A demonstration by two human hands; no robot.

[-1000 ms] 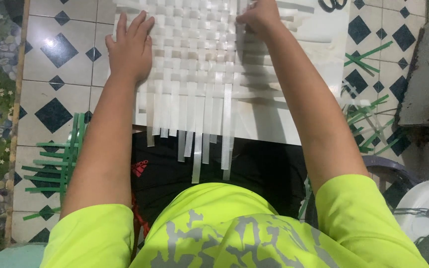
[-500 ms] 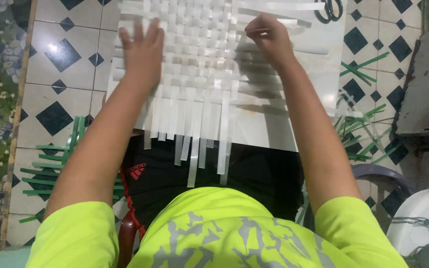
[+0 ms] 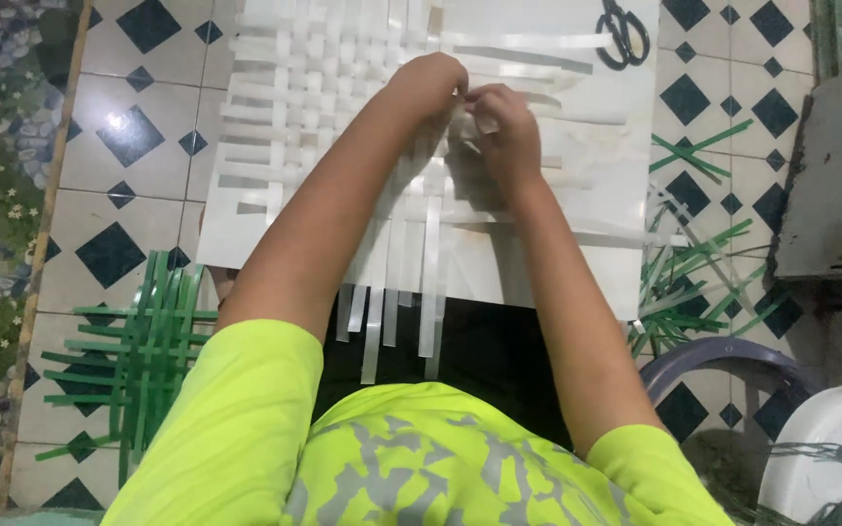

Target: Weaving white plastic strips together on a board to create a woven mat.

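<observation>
1. The tiled floor [image 3: 129, 136] carries everything; a pale board [image 3: 596, 195] lies on it under the white woven mat [image 3: 324, 107], which is the landmark here.
2. The mat is a lattice of flat white strips. Its left part looks tightly crossed; its right part is loose, with long ends trailing off the near edge toward the person's lap.
3. A green woven piece [image 3: 148, 341] lies on the floor to the near left of the mat, well apart from both hands. Loose green strips [image 3: 694, 263] are scattered to the mat's right.
4. The left hand [image 3: 431, 83] and right hand [image 3: 504, 127] meet over the mat's right-of-centre part, fingertips touching.
5. Both grips are narrow pinches, closed together on a white strip [image 3: 470, 117] at the edge of the woven area.
6. Judged from this, the step in hand is working one strip through the lattice. The next move seems to call for lifting alternate crossing strips and keeping the pinched one flat and square.
7. Scissors [image 3: 624, 34] lie at the mat's far right, untouched.
</observation>
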